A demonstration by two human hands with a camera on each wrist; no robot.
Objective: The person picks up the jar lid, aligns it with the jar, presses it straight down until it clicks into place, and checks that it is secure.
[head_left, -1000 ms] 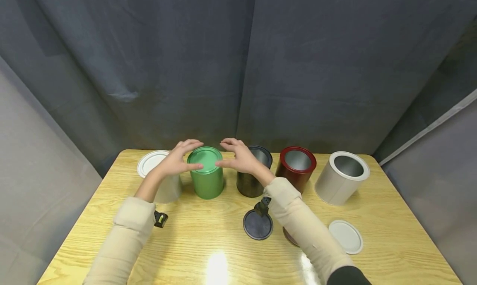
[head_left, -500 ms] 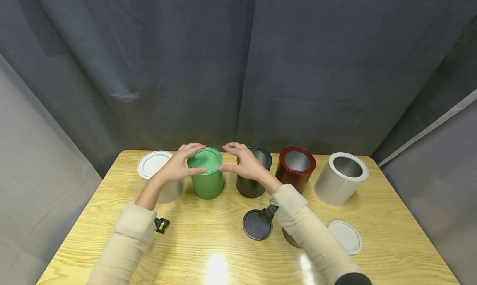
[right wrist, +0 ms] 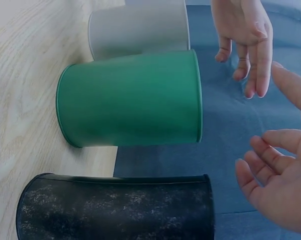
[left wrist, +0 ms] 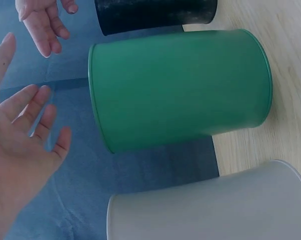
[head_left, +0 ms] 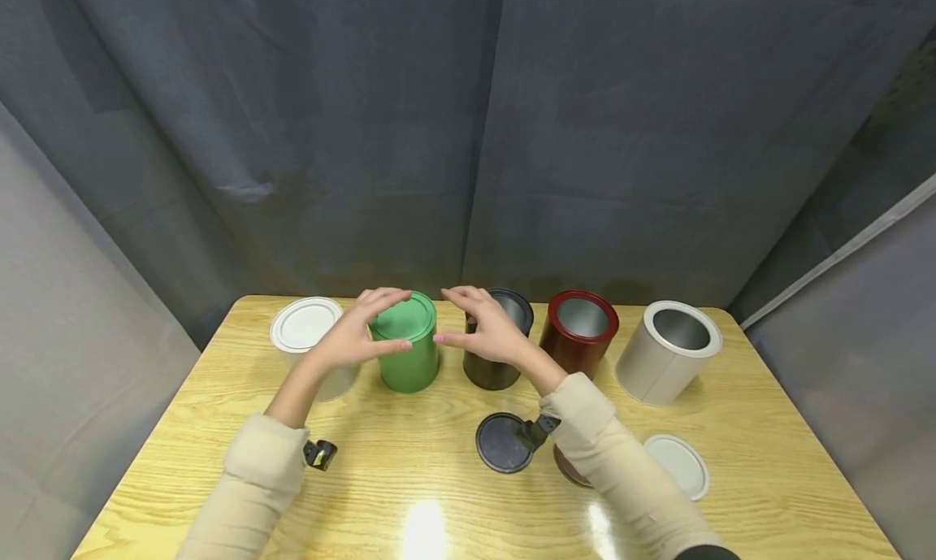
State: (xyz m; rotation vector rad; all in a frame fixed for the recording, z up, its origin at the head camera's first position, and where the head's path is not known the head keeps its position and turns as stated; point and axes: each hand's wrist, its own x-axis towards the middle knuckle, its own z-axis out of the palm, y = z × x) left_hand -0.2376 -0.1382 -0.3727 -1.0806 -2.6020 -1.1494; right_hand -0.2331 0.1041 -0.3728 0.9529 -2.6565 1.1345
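A green can stands upright towards the back of the table, a green lid set on its top. My left hand hovers above its left side, fingers gently bent, thumb spread away, nothing in the palm. Opposite it, my right hand floats between the green can and an uncovered black can, also holding nothing. Both wrist views show a gap between the hands and the green can's rim. To the left, partly behind my forearm, is a white can topped with a white lid.
Uncovered red and white cans stand on the right. In front lie a black lid, a brownish lid partly under my right sleeve, and a white lid. A grey curtain hangs behind the table.
Both hands have drifted slightly right and nearer to me, staying raised and spread. The cans and lids have not moved.
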